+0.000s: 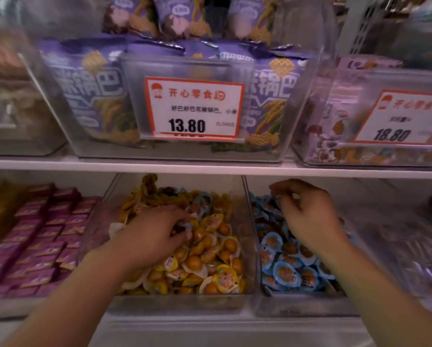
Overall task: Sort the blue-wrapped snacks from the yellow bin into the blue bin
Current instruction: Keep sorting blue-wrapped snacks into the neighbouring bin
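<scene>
The left hand digs in the clear bin of yellow-wrapped snacks, fingers curled on small blue-wrapped snacks. The right hand hovers loosely curled over the clear bin of blue-wrapped snacks.

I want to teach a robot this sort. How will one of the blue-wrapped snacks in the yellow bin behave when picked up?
The blue-wrapped snacks look like small sealed cups with a flat rim, so probably light and fairly stiff. The glossy film may be slippery. They lie loose among the yellow snacks, so neighbours will likely shift under the left hand.
</scene>
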Demonstrator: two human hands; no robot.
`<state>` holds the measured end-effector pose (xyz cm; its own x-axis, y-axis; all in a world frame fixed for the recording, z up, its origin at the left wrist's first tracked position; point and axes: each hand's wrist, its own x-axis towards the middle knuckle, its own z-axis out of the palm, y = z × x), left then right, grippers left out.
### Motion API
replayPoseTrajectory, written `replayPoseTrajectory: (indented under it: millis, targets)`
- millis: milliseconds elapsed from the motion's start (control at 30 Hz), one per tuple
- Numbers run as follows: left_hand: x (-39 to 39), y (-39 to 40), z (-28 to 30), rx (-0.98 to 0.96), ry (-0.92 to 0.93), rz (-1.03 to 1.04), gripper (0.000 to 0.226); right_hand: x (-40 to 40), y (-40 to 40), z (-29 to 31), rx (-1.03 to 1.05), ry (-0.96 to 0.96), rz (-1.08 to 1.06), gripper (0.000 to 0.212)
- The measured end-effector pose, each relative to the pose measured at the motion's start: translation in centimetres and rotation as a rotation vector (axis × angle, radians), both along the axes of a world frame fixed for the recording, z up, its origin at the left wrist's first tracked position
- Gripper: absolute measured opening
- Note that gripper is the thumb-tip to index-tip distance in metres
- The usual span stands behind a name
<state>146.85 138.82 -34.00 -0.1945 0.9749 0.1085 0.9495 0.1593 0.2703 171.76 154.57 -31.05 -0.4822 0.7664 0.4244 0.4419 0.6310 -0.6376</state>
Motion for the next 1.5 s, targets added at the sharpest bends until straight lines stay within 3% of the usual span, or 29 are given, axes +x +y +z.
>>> replayPoseTrajectory:
  millis: [133,233,333,400,533,800,967,1067,1133,1233,1300,1400,1500]
  targets:
    - [-0.9,-1.1,0.6,0.131,-0.035,0.052,0.007,-3.5,-4.1,1.5,0.103,-0.127,0.231,0.031]
    - [-1.7,-2.3,0.7,0.194,-0.15,0.095,0.007,-7.3,-5.2,1.8,0.109,-0.249,0.315,0.03]
    - [-1.6,-3.3,0.8,0.25,-0.211,0.118,0.014,-12.8,-3.8,1.1,-0.044,-0.564,0.35,0.03]
    - [-0.9,-3.9,0.9,0.304,-0.245,0.151,0.017,-16.1,-2.3,-0.3,-0.192,-0.75,0.321,0.043]
    - [0.2,-4.9,1.3,0.498,-0.433,0.262,0.02,-19.3,-0.4,-4.0,-0.317,-0.875,0.248,0.067]
    - [0.0,-6.4,2.6,0.607,-1.043,0.296,0.024,-18.2,0.4,-4.3,-0.61,-0.576,0.308,0.052]
    - [-0.4,-6.6,2.7,0.617,-1.115,0.297,0.022,-17.9,-1.0,-1.9,-0.658,-0.339,0.324,0.037]
    - [-0.4,-6.6,2.7,0.626,-1.15,0.301,0.021,-16.8,-2.8,0.3,-0.775,-0.088,0.438,0.035]
    - [-0.3,-6.5,2.8,0.617,-1.175,0.299,0.02,-15.6,-4.5,1.4,-0.774,-0.043,0.478,0.037]
    - [0.0,-6.1,2.4,0.537,-1.122,0.343,0.015,-14.0,-6.2,1.6,-0.814,-0.003,0.477,0.036]
    - [0.4,-5.7,1.8,0.45,-0.973,0.356,0.024,-13.0,-6.8,1.3,-0.94,0.055,0.439,0.03]
    - [0.7,-5.3,0.6,0.259,-0.463,0.262,0.059,-11.8,-7.7,1.1,-1.049,0.2,0.365,0.025]
    - [0.6,-4.7,-0.5,0.094,-0.043,0.182,0.07,-10.3,-8.1,0.5,-1.045,0.311,0.325,0.028]
